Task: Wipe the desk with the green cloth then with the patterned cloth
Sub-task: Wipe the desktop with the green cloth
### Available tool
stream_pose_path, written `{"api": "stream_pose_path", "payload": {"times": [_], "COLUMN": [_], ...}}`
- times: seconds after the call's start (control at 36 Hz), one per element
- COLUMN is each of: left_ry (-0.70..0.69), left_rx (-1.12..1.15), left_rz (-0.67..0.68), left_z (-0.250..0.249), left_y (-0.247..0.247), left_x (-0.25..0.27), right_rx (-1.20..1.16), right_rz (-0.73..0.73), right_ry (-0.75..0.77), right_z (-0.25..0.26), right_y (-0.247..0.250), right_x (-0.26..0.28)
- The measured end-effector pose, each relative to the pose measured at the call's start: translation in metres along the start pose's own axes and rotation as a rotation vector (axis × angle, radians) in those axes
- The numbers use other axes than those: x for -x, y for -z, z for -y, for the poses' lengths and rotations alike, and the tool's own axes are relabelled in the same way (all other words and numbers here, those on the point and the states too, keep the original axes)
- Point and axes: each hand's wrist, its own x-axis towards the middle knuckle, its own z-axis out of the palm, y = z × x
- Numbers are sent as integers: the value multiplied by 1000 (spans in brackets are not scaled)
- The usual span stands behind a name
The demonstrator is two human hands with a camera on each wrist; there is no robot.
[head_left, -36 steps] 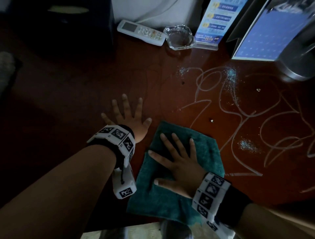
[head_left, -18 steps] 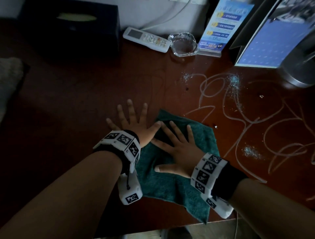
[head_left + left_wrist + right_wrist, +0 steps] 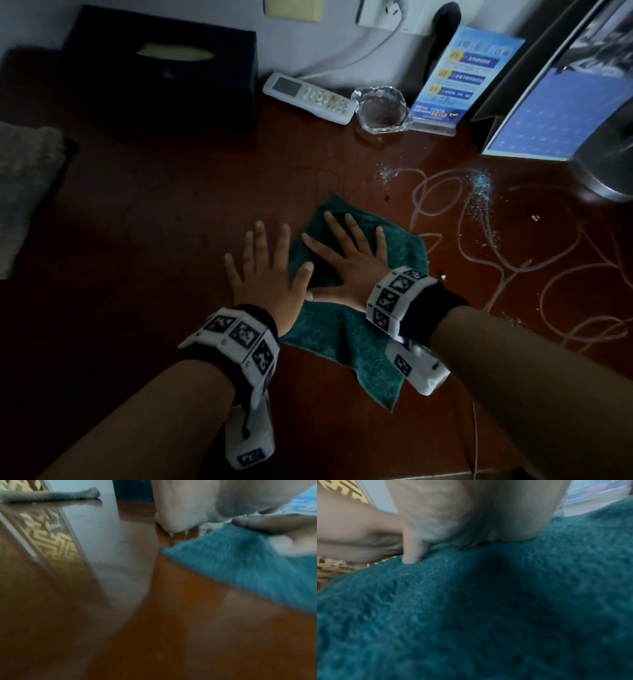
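Observation:
The green cloth (image 3: 346,339) lies spread on the dark red desk (image 3: 147,260). My right hand (image 3: 346,253) presses flat on the cloth's far half, fingers straight and spread; the right wrist view shows its palm on the green cloth (image 3: 488,615). My left hand (image 3: 267,270) lies flat beside it, fingers spread on the bare wood, with its thumb over the cloth's left edge. The left wrist view shows the green cloth (image 3: 248,563) to the right. A grey patterned cloth (image 3: 24,192) lies at the desk's left edge. White scribbles and blue glitter (image 3: 479,192) mark the desk to the right.
Along the back stand a dark tissue box (image 3: 164,75), a white remote (image 3: 308,97), a glass ashtray (image 3: 382,109), a blue leaflet stand (image 3: 459,82) and a tilted screen (image 3: 555,113). A metal object (image 3: 606,164) sits far right. The desk's near edge runs just below my forearms.
My right hand has slid the green cloth away from me and to the left, until it meets my left hand, whose thumb now overlaps the cloth's edge. The view has tilted up.

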Motion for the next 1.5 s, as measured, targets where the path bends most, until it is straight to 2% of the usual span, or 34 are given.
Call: {"api": "stream_pose_path", "payload": {"times": [0.36, 0.56, 0.81, 0.92, 0.97, 1.03, 1.11, 1.17, 1.22, 1.31, 1.42, 1.5], "left_ry": [28, 12, -10, -20, -14, -10, -13, -11, -8, -7, -12, -15], "left_rx": [17, -49, -155, -192, -213, -217, -207, -209, -212, -214, -213, -208], "left_rz": [92, 122, 239, 261, 270, 281, 283, 281, 285, 289, 285, 285], "left_z": [2, 3, 3, 1, 0, -1, -1, -2, -2, -3, -2, -2], "left_y": [4, 5, 7, 11, 11, 12, 12, 13, 13, 13, 12, 12], "left_x": [-3, -2, -2, 1, 1, 1, 1, 1, 2, 1, 1, 1], "right_rx": [-131, -198, -430, -447, -438, -377, -112, 34, 125, 217, 237, 199], "right_rz": [-43, -68, -145, -121, -116, -162, -234, -189, -131, -78, -41, -76], "right_ry": [-203, -333, -581, -612, -586, -484, -173, 74, 231, 267, 213, 154], "right_z": [-1, -8, -25, -36, -38, -41, -52, -60, -66, -77, -89, -94], "right_y": [33, 55, 75, 84, 85, 82, 74, 71, 69, 68, 69, 67], "right_x": [-58, -85, -99, -95, -91, -81, -60, -51, -50, -60, -69, -70]}}
